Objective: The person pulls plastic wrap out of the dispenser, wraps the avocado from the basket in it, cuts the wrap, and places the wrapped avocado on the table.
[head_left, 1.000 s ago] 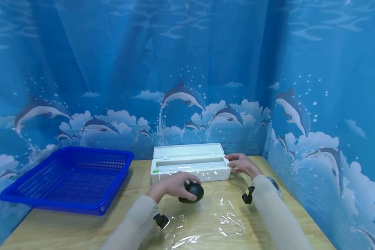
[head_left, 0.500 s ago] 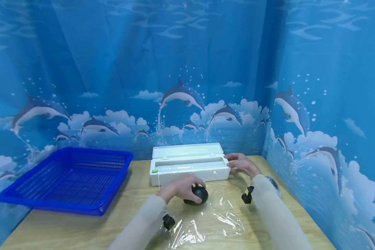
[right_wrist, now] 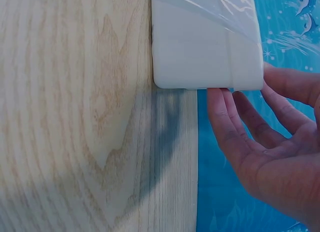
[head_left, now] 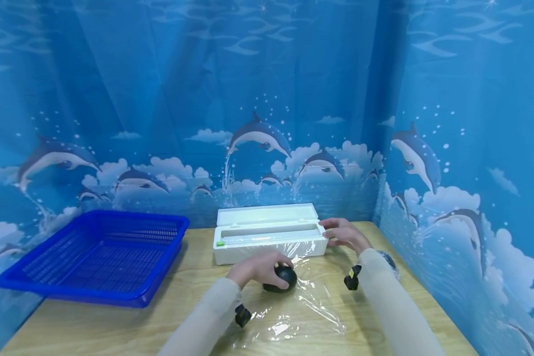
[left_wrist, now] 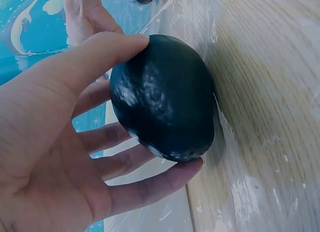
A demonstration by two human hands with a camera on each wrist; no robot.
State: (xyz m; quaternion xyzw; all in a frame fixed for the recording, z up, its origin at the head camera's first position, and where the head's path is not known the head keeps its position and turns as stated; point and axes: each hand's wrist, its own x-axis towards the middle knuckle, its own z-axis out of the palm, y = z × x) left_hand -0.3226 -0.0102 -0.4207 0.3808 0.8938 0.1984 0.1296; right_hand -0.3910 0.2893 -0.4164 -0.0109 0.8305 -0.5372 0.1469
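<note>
My left hand [head_left: 259, 269] grips a glossy black oval object [head_left: 289, 277], thumb on one side and fingers curled along the other. In the left wrist view the oval object [left_wrist: 167, 99] lies low over the wood, close to wrinkled clear film. A white cling film dispenser [head_left: 271, 251] stands at the table's back with its lid [head_left: 267, 214] raised and a green slider [head_left: 220, 244] at its left end. Clear cling film [head_left: 313, 301] spreads from it toward the front. My right hand [right_wrist: 280, 137] touches the dispenser's right end with nearly straight fingertips.
A blue plastic basket [head_left: 160, 277] stands on the left of the wooden table [head_left: 196, 277]. Blue dolphin-print curtains [head_left: 178, 99] close off the back and right. A shiny clear item [head_left: 389, 262] shows partly behind the right sleeve.
My left hand has moved a little right and toward the front with the black oval object, then nearly stopped. The film's wrinkles have shifted. My right hand stays at the dispenser's end.
</note>
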